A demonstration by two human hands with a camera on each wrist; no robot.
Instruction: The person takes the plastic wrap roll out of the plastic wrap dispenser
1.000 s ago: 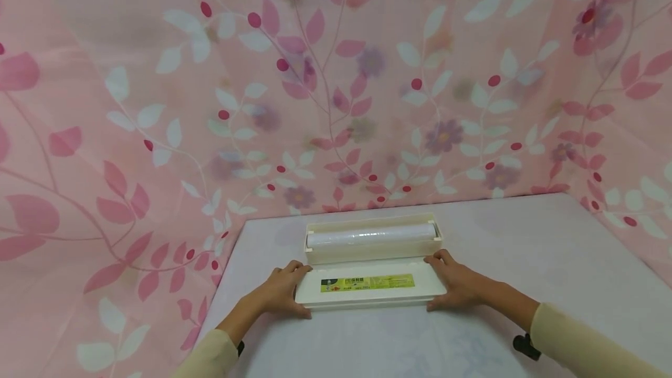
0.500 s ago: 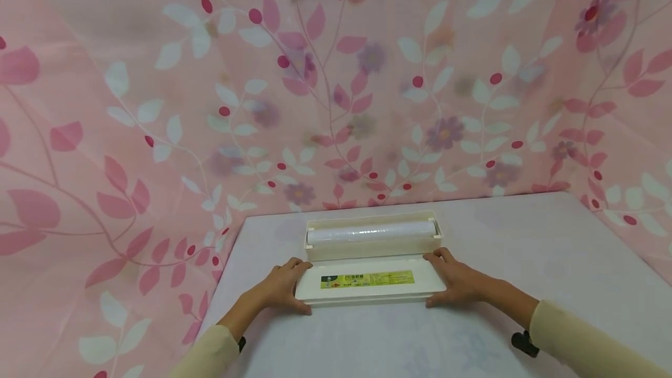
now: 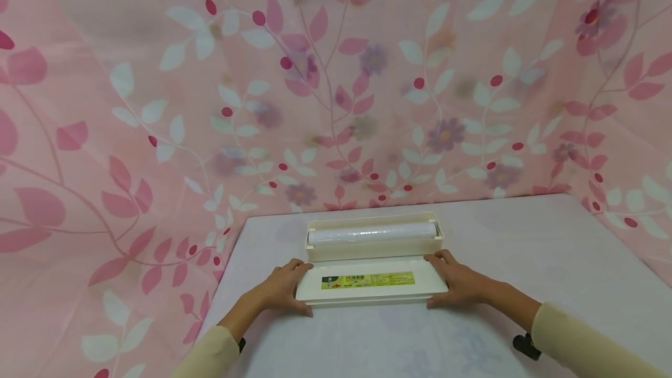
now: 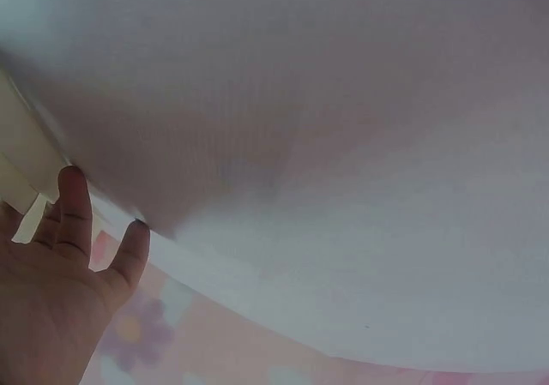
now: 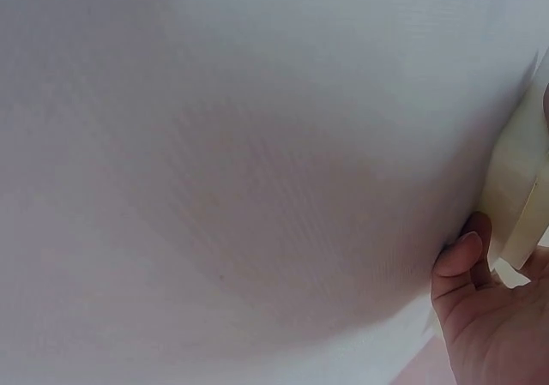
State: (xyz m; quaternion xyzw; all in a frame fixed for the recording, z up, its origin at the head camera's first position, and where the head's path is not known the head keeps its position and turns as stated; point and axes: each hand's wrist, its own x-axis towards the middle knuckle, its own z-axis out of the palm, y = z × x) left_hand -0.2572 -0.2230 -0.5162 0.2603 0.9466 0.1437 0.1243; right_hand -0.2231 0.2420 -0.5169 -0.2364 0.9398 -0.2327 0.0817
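Note:
A white cling film box lid (image 3: 367, 296) with a yellow-green label lies lengthwise on the table in the head view. My left hand (image 3: 286, 289) grips its left end, thumb at the near edge and fingers at the far edge. At the right end, my right hand (image 3: 459, 284) holds it the same way. Just behind the lid stands the open cream box (image 3: 375, 249), with a roll of cling film (image 3: 373, 233) lying inside. Each wrist view catches part of a hand, the left hand (image 4: 60, 291) and the right hand (image 5: 493, 308), with fingertips down at the tablecloth.
A pale cloth covers the table (image 3: 525, 249), whose back edge runs along a pink floral curtain (image 3: 336, 104). The curtain also hangs at the left and right sides. Light sleeves (image 3: 588, 337) cover the forearms, and a dark wrist device (image 3: 526, 346) shows under the right one.

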